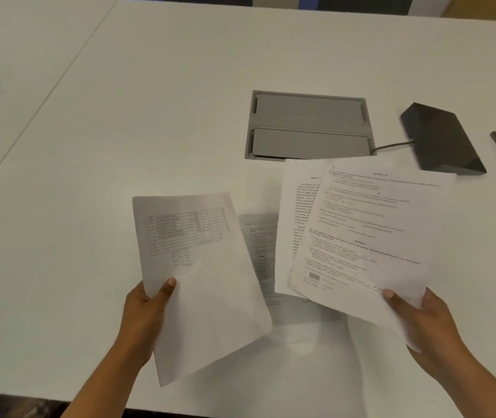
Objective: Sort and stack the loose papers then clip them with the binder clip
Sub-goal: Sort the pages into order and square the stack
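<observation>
A grey cable hatch (pixel 308 126) sits recessed in the white table (pixel 120 116). Just to its right lies a black wedge-shaped box (pixel 443 138), its thin cable (pixel 391 145) running toward the hatch.

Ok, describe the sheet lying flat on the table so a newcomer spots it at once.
Start at the grey hatch set into the white table, then come toward the person. Between the left hand and right hand lies a shaded printed sheet; it alone rests on the table unheld.
</observation>
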A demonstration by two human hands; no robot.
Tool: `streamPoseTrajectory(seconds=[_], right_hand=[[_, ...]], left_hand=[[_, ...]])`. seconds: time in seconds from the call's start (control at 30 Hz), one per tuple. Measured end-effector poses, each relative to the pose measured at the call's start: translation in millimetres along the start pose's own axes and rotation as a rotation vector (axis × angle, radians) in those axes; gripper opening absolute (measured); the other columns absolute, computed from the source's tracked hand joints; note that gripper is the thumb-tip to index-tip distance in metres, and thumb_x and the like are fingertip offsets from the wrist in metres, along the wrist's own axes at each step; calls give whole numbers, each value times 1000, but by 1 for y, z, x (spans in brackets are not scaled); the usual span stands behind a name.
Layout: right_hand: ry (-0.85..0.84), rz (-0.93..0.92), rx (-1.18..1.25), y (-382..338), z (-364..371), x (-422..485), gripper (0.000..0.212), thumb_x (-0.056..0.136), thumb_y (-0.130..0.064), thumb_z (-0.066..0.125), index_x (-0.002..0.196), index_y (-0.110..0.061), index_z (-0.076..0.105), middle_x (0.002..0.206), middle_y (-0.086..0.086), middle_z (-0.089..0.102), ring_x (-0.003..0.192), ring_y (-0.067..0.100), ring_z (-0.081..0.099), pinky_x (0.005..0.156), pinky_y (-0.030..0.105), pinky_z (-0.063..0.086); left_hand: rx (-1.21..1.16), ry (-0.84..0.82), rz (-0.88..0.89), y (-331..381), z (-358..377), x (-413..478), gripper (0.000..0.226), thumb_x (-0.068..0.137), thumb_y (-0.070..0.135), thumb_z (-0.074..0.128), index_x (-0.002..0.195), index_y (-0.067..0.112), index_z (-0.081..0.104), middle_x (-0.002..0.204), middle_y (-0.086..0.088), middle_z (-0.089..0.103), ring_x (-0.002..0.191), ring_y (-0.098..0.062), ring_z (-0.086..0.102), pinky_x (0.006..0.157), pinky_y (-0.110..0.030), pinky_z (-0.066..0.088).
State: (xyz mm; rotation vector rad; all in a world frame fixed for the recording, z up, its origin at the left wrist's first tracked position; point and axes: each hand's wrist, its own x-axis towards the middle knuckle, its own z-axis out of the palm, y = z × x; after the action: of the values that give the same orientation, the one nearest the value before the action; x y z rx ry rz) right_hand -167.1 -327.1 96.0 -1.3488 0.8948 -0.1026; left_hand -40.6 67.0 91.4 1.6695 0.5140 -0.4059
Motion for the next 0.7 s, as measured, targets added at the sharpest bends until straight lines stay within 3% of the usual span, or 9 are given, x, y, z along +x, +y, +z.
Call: streamPoseTrajectory(seconds=[0.1, 0.2, 0.4, 0.53, 0.7], right_hand=[[-143, 14, 56, -9, 8, -10, 43, 83, -6, 65, 124, -17, 62, 117, 1, 73, 105, 22, 70, 81, 31, 58], [-239, 21, 53, -13, 22, -18, 45, 82, -7, 64, 126, -15, 61, 118, 5, 73, 107, 26, 70, 87, 37, 56], [-334, 19, -18, -3, 49, -23, 43, 86, -15, 65, 129, -14, 59, 121, 7, 72, 109, 30, 69, 91, 45, 55], [-355, -1, -59, -1, 56, -25, 44, 85, -16, 69, 128, -17, 58, 121, 4, 71, 110, 27, 69, 96, 49, 52], [-468, 33, -93, -3, 61, -27, 42, 90, -11, 63, 131, -19, 56, 125, 1, 70, 113, 23, 67, 95, 43, 53]], left_hand=[[-6, -57, -11, -3, 12, -5, 19, 95, 24, 62, 112, 19, 66, 96, -4, 78, 76, -22, 76, 57, -29, 59], [-37, -138, -8, -2, 27, -11, 18, 96, 27, 60, 113, 25, 65, 98, 0, 78, 80, -18, 77, 61, -30, 61], [-80, -241, -6, 10, 58, -17, 29, 97, 40, 56, 124, 33, 63, 113, 4, 76, 101, -24, 73, 91, -53, 57], [-130, -228, 28, 22, 68, -20, 29, 99, 43, 48, 122, 35, 64, 110, 5, 77, 99, -22, 74, 89, -50, 58], [-155, -208, 39, 29, 76, -24, 32, 97, 50, 40, 115, 36, 63, 106, 5, 76, 95, -21, 74, 79, -39, 61]])
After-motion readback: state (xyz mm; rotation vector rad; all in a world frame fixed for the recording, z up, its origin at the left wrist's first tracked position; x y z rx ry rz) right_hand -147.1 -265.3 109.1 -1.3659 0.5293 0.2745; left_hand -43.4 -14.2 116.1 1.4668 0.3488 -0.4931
